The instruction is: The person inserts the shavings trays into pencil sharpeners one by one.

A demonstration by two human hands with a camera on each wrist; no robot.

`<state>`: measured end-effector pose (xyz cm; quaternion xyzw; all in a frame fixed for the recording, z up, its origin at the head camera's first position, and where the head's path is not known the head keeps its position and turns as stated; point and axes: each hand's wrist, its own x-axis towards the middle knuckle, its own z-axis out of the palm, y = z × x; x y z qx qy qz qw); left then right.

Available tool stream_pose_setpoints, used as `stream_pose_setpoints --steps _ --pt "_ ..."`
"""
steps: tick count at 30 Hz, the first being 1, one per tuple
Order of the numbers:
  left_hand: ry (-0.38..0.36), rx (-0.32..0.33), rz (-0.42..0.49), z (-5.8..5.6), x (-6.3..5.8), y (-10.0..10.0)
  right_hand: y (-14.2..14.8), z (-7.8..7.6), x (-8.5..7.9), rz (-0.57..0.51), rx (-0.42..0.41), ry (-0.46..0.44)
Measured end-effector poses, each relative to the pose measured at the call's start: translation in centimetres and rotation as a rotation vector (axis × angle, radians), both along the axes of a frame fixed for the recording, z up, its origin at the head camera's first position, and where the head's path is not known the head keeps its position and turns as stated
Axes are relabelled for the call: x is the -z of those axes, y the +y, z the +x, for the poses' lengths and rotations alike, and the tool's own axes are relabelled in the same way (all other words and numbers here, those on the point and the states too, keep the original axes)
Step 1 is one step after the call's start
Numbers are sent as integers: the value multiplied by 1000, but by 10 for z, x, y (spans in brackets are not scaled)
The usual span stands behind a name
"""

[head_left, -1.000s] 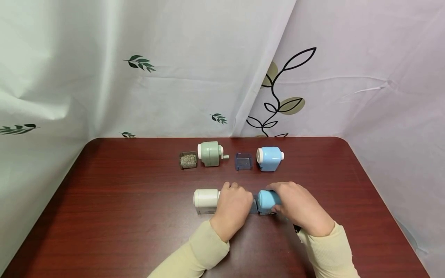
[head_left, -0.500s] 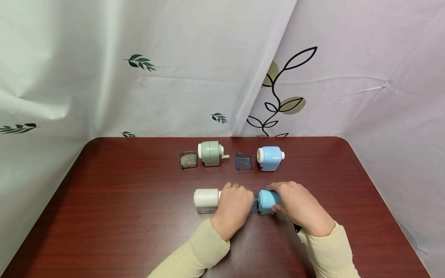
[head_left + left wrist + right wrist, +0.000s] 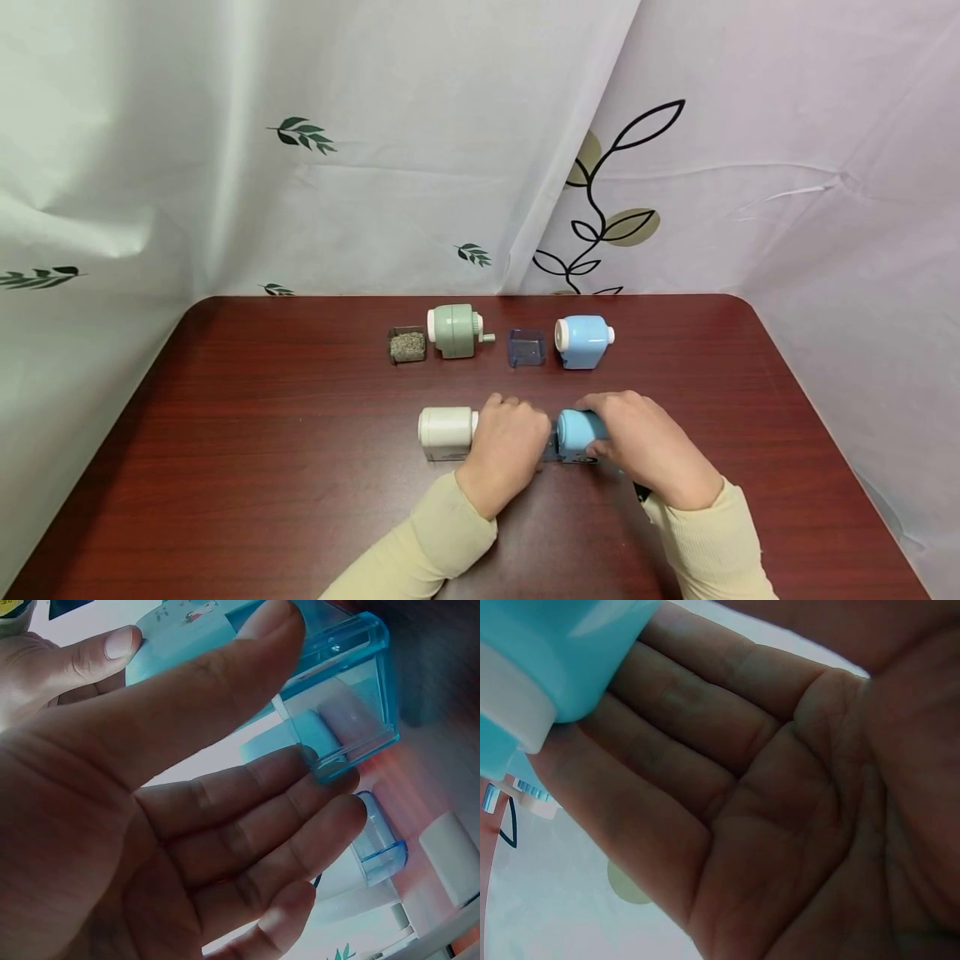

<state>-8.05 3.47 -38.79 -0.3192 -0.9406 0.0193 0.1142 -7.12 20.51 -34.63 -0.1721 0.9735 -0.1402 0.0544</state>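
Observation:
In the head view my right hand (image 3: 651, 446) grips a blue crank pencil sharpener (image 3: 576, 433) from its right side, fingers over the back and thumb in front. The sharpener's body (image 3: 562, 645) lies against the fingertips in the right wrist view. My left hand (image 3: 502, 454) reaches in from the left and pinches a clear blue shavings drawer (image 3: 352, 712) between thumb and fingers. That drawer sticks out of the sharpener's left side, partly hidden from above by the left hand. Just left of this hand stands a white pencil sharpener (image 3: 446, 429), its right end covered.
Along the back of the brown table (image 3: 247, 467) stand a green sharpener (image 3: 453, 332) with its crank and a light blue sharpener (image 3: 582, 342). Between them lies a dark blue drawer (image 3: 527, 348). A drawer full of shavings (image 3: 407, 346) sits at the left. Behind hangs a white curtain (image 3: 390, 208).
My left hand has shifted very slightly right, closer to the blue sharpener. The right hand and the other things look the same.

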Motion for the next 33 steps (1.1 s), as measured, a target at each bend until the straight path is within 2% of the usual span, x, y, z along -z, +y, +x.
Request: stream_pose_setpoints --steps 13,17,25,33 --pt "-11 13 42 0 4 2 0 1 -1 -6 -1 6" --pt "-41 13 59 0 5 2 0 1 -1 -7 0 11" --pt "-125 -10 155 0 7 4 0 1 -1 -3 3 11" --pt "-189 -30 184 1 7 6 0 0 -1 -10 3 0"
